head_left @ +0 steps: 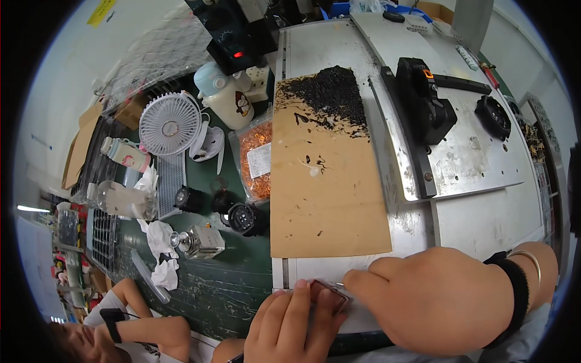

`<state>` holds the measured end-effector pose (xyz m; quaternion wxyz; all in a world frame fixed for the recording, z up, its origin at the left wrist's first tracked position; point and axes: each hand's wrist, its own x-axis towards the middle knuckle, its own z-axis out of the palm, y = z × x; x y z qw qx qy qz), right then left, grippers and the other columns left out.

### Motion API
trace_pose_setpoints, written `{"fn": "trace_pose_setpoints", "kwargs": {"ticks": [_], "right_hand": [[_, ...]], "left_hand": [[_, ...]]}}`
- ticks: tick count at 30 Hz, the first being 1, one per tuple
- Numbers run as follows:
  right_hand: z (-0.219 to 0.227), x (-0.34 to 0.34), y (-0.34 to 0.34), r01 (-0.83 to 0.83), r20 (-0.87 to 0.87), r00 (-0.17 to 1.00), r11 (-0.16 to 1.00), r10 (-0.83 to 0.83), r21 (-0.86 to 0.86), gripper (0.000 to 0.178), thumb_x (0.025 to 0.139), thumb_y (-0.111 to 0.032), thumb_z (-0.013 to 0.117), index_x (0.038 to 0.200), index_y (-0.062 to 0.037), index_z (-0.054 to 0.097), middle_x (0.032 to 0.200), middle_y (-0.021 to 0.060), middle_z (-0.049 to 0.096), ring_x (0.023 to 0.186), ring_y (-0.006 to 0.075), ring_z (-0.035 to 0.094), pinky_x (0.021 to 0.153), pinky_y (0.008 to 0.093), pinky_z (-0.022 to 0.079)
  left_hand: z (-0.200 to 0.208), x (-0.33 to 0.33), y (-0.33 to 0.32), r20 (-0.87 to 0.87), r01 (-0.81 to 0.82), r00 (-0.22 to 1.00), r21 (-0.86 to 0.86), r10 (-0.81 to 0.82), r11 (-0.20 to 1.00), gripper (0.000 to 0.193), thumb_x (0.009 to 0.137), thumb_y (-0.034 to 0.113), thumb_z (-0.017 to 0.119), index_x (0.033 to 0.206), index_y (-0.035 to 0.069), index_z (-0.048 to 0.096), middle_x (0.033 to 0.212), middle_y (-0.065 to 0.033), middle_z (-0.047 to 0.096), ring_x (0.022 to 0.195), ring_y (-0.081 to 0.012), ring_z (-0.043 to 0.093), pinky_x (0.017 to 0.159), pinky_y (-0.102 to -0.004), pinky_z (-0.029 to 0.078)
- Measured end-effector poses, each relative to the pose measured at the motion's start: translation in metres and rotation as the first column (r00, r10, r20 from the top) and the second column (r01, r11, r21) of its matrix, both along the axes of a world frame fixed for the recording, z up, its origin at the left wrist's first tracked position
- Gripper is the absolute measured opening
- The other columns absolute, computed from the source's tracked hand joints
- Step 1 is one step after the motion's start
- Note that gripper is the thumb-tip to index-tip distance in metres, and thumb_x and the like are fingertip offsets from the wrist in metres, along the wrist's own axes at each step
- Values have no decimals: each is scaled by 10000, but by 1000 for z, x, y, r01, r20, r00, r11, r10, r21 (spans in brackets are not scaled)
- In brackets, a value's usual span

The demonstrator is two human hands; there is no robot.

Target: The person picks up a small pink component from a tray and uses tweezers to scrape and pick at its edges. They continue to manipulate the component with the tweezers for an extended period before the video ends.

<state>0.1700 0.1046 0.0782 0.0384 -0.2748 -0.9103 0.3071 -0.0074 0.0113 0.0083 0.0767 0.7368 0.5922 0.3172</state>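
Mostly reddish-brown, the straight-edged piece (316, 290) in the left hand (284, 327)

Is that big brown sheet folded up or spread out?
Spread out: the brown sheet lies flat, its near corners wide apart, with black pieces heaped at its far end.

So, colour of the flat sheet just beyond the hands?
The sheet is tan with black specks; best in head view.

flat piece (316, 288): reddish-brown | sheet (330, 199): tan, black-smeared | fan (170, 124): white | tabletop (227, 296): green, pale-scratched | wristband (521, 290): black
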Motion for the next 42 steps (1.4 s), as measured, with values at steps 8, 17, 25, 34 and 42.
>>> {"fn": "trace_pose_setpoints", "kwargs": {"ticks": [8, 17, 25, 34, 42], "right_hand": [[-5, 4, -4, -12, -23, 1000, 999, 11, -43, 214, 691, 1, 600, 894, 8, 532, 778, 146, 567, 713, 330, 591, 603, 387, 489], [-1, 6, -2, -19, -61, 998, 992, 11, -123, 215, 699, -1, 605, 901, 14, 534, 774, 149, 570, 703, 334, 591, 609, 384, 490], [-7, 2, -3, -27, -93, 996, 983, 10, -182, 225, 725, -9, 607, 923, 32, 509, 802, 157, 578, 720, 330, 604, 618, 379, 502], [-2, -3, -9, -11, 71, 997, 976, 27, -217, 261, 709, 6, 620, 929, 46, 484, 779, 171, 584, 690, 330, 610, 580, 380, 504], [-1, -2, -9, -24, 77, 996, 972, 44, -236, 266, 703, 5, 624, 922, 49, 480, 792, 181, 587, 690, 335, 610, 575, 374, 506]], "left_hand": [[-4, 3, 1, 60, -24, 998, 97, 18, 995, 292, 761, 63, 732, 1011, -63, 649, 1083, -231, 596, 862, -342, 617, 724, -399, 531], [-11, 7, 2, 32, -66, 998, 180, 61, 981, 271, 779, 76, 730, 1001, -60, 655, 1083, -242, 607, 867, -342, 627, 716, -393, 534], [-8, 6, 7, 40, -5, 999, 176, -2, 984, 241, 790, 31, 704, 989, -84, 632, 1098, -283, 601, 887, -375, 646, 713, -384, 557], [-6, 4, 6, 69, 0, 998, 121, -8, 993, 240, 791, 16, 693, 993, -99, 635, 1095, -289, 600, 903, -384, 649, 732, -390, 568], [-5, 7, 5, 72, -21, 997, 107, 13, 994, 233, 792, 14, 686, 994, -95, 642, 1089, -282, 602, 917, -382, 649, 747, -385, 567]]}}
